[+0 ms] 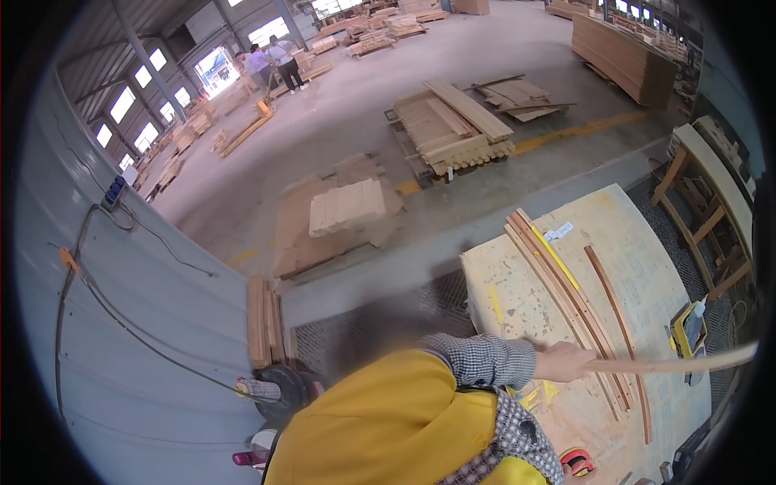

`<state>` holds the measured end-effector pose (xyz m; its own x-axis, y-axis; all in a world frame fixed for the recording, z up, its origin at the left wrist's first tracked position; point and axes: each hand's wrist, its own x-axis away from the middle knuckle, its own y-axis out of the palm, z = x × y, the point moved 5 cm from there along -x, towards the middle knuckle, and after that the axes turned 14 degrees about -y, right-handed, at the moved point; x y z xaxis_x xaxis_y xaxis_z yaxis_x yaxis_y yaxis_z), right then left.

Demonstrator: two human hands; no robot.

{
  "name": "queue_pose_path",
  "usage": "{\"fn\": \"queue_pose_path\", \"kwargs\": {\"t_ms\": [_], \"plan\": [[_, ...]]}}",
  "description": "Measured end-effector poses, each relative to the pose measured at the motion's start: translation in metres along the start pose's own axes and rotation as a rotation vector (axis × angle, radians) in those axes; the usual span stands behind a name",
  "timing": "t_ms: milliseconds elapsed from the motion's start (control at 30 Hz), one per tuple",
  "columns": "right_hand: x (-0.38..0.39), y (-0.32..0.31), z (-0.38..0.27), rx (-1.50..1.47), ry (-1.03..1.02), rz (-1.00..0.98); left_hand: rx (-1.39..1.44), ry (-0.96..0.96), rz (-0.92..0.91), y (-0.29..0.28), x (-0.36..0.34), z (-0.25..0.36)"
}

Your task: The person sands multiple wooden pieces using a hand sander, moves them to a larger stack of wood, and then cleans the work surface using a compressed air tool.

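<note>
My left hand [563, 362], in a checkered sleeve, is closed on the end of a long pale wooden strip [671, 364] that runs out to the right rim. It crosses over a worktable [614, 218]. On that table lie a bundle of long wooden strips [537, 279] with a yellow bar along it, and a separate darker strip [606, 291]. A yellow and dark tool or case [687, 331] is at the table's right edge, and a red and black round object [576, 461] lies near the bottom. My right hand is not in view.
A corrugated wall [137, 339] with hanging hoses stands at left. Plank stacks [347, 206] [449, 121] lie on the floor ahead. A wooden rack [699, 202] stands at right. Co-workers [283, 61] stand far back. A dark machine [295, 392] is low at left.
</note>
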<state>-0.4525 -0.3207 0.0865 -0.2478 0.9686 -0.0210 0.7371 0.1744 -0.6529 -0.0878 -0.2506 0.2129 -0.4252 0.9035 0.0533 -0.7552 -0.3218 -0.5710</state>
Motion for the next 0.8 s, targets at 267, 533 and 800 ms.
{"fn": "queue_pose_path", "kwargs": {"t_ms": [267, 533, 800], "plan": [[0.014, -0.004, 0.028, -0.113, 0.071, -0.001, -0.534, -0.079, -0.194, 0.005, 0.074, -0.111], [0.063, -0.015, -0.112, 0.021, 0.157, 0.161, -0.629, -0.01, -0.235, -0.03, 0.076, -0.172], [0.036, 0.027, -0.158, 0.121, -0.176, 0.034, -0.739, 0.092, -0.099, -0.048, 0.078, -0.203]]}}
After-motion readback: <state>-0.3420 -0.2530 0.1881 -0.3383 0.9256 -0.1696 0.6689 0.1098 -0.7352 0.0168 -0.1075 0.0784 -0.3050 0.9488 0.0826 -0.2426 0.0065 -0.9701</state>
